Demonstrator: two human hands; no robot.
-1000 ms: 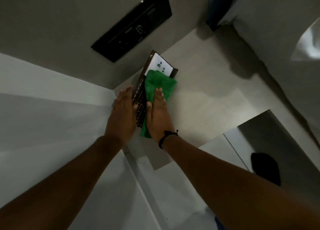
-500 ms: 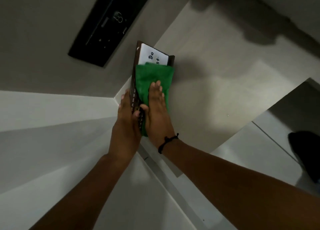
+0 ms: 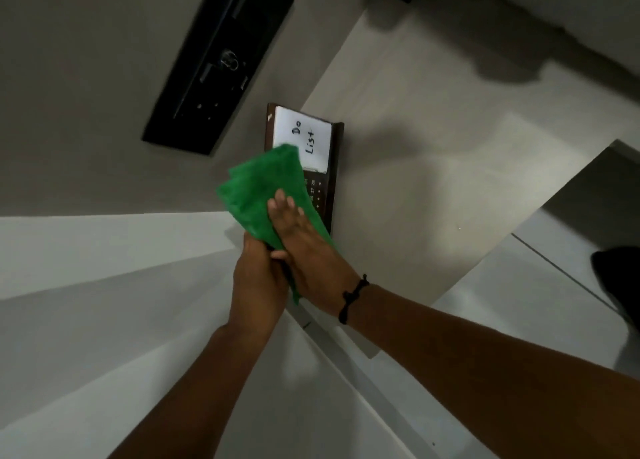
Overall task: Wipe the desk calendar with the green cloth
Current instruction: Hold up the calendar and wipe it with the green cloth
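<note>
The desk calendar (image 3: 330,167) is a dark brown stand with a white "Do List" notepad at its far end and small date numbers below. It stands on a beige surface against the wall. The green cloth (image 3: 263,195) covers the calendar's left and lower part. My right hand (image 3: 304,247) lies flat on the cloth, fingers stretched, pressing it onto the calendar. My left hand (image 3: 258,278) grips the calendar's near end, partly hidden under the cloth and my right hand.
A black rectangular panel (image 3: 218,60) is mounted on the grey wall to the left. The beige surface (image 3: 450,181) stretches to the right. White ledges (image 3: 104,268) lie below. A dark object (image 3: 616,278) sits at the right edge.
The cloth has slid left and toward the calendar's left edge, uncovering more of the notepad and some date numbers. My left hand has closed around the calendar's near end.
</note>
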